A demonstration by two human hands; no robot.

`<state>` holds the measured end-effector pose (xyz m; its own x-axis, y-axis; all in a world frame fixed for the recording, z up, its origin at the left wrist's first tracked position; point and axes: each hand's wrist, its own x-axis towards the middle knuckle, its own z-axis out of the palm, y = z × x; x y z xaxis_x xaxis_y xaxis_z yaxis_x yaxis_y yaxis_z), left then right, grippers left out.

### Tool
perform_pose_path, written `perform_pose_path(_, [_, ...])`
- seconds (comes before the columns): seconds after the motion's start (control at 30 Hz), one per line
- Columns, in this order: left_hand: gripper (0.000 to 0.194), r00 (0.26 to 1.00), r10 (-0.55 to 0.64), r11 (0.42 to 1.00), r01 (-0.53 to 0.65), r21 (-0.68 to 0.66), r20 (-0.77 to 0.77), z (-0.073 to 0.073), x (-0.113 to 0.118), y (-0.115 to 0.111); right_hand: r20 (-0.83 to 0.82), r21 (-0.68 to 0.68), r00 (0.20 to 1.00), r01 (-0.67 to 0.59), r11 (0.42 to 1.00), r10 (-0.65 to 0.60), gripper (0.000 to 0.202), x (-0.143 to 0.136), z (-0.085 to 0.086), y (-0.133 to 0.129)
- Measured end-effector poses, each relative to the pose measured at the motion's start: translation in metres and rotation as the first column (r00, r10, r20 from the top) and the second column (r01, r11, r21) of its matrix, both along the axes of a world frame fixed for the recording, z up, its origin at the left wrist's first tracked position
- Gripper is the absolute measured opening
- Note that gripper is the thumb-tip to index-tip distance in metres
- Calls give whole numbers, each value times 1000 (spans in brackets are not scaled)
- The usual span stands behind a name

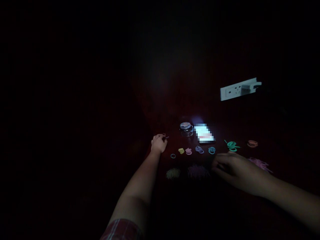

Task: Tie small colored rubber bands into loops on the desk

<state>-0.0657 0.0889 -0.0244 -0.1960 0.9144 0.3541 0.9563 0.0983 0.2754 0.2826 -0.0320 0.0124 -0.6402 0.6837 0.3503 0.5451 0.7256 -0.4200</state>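
Observation:
My left hand (159,144) lies on the dark table at its left side, fingers loosely spread. Small bands, one of them purple (167,137), are by its fingertips. My right hand (232,169) hovers at the right, thumb and fingers curled together; whatever they pinch, if anything, is too dark to see. Between the hands runs a row of small rubber-band groups: a single teal band (173,156), yellow (181,151), pink (188,151), purple (199,149) and blue bands (211,150). Nearer me are a dim yellowish pile (173,173) and a purple pile (198,171).
A lit phone (204,133) lies beside a round clear container (186,128) at the back. Green bands (232,145), orange bands (252,143) and a pink pile (260,164) lie around my right hand. A power strip (238,89) with a plug is beyond. Darkness hides the surroundings.

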Motion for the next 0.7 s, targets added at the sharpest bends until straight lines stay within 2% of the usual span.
perform_pose_path(0.2, [21,999,43,998,-43,40,-8,0,-3,22,-26,44,1000,5,999,-3,14,-1,2,0])
perform_pose_path(0.37, [23,999,43,993,-43,111,6,1,0,14,-58,94,998,8,996,-2,13,-1,3,1])
perform_pose_path(0.47, [20,999,-6,984,0,175,32,7,7,-4,-56,92,998,14,996,-9,14,-1,3,1])
perform_pose_path(0.57, [16,993,-100,971,83,224,66,17,21,-31,-52,91,999,20,996,-16,14,-1,1,3])
perform_pose_path(0.7, [13,957,-277,936,249,249,83,37,64,-83,-61,75,998,20,997,-16,14,-1,-1,3])
